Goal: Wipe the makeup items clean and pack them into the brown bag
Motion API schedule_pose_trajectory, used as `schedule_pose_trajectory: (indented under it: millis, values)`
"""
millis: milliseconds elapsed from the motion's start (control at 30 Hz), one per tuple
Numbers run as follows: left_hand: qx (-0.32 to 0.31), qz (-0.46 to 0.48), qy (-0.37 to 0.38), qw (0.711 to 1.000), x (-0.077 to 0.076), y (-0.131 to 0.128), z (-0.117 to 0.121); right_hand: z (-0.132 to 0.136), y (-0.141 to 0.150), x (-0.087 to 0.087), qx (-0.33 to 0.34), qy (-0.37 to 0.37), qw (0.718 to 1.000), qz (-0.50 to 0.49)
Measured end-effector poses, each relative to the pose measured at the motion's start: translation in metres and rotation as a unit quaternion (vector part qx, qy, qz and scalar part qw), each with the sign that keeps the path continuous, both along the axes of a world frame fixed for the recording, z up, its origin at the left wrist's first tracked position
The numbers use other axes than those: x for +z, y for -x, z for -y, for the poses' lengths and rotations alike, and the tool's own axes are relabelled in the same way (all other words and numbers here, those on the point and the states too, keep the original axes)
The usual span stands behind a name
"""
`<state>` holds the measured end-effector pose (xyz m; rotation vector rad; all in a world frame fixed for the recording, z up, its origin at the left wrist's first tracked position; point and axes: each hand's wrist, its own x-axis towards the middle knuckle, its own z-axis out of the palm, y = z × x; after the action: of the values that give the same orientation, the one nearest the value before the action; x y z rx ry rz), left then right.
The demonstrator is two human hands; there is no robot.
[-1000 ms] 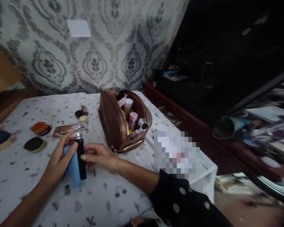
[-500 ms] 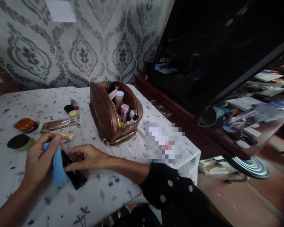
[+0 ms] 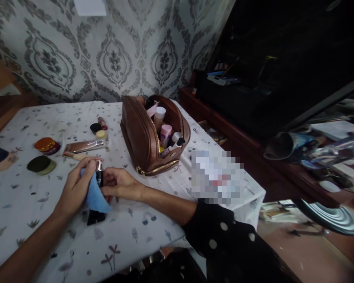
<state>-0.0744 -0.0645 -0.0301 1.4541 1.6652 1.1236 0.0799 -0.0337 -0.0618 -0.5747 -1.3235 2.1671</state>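
A black cosmetic tube [image 3: 95,218] with a silvery top stands out between my hands, just above the patterned tablecloth. My left hand [image 3: 74,188] pinches a blue cloth [image 3: 96,197] against its upper part, and the cloth hangs over the tube's side. My right hand [image 3: 120,184] has its fingers curled on the tube from the right; its fingertips are partly hidden. Close beyond my left hand lie a pale slim tube [image 3: 76,155] and a clear-ended brown tube [image 3: 85,146]. A green-lidded jar [image 3: 41,165] and an orange-lidded jar [image 3: 47,145] sit farther left.
An unzipped brown leather bag [image 3: 140,141] full of cosmetics stands beyond my right hand. A small lipstick-like tube [image 3: 102,123] and a round yellow item [image 3: 100,134] lie near the back. A dark red cabinet [image 3: 238,157] with a large black screen borders the table's right side.
The black tube has turned more upright, and its silvery top now shows above my left fingers. The blue cloth now wraps across its front. The view has shifted, moving everything rightward.
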Motion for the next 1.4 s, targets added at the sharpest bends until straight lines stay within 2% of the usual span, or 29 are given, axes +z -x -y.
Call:
schedule_pose_trajectory:
  millis: [167, 233, 333, 433, 533, 667, 833, 1233, 1400]
  values:
    - [-0.060, 0.006, 0.011, 0.998, -0.003, 0.001, -0.005, -0.002, 0.000, 0.000, -0.089, 0.007, 0.996, -0.029]
    - [-0.100, 0.039, 0.032, 0.994, -0.003, 0.003, -0.006, -0.002, 0.000, 0.001, -0.127, 0.000, 0.991, -0.038]
    - [-0.196, 0.125, 0.082, 0.969, -0.003, 0.010, -0.007, -0.001, -0.002, 0.003, -0.180, -0.010, 0.983, -0.037]
    - [-0.271, 0.161, 0.143, 0.938, 0.000, 0.021, -0.007, -0.002, -0.003, 0.004, -0.192, -0.008, 0.981, -0.030]
    - [-0.299, 0.112, 0.186, 0.929, 0.007, 0.034, -0.008, -0.002, -0.004, 0.006, -0.187, 0.011, 0.982, -0.034]
    - [-0.356, -0.003, 0.175, 0.918, 0.019, 0.048, -0.012, -0.003, -0.004, 0.007, -0.230, 0.018, 0.973, -0.026]
    - [-0.385, -0.090, 0.143, 0.907, 0.027, 0.056, -0.014, -0.002, -0.002, 0.004, -0.248, 0.005, 0.969, 0.003]
    - [-0.421, -0.058, 0.151, 0.893, 0.033, 0.075, -0.018, 0.004, -0.006, 0.002, -0.203, -0.099, 0.974, 0.008]
    - [-0.439, -0.055, 0.140, 0.886, 0.029, 0.079, -0.020, 0.002, -0.007, 0.002, -0.210, -0.098, 0.973, 0.022]
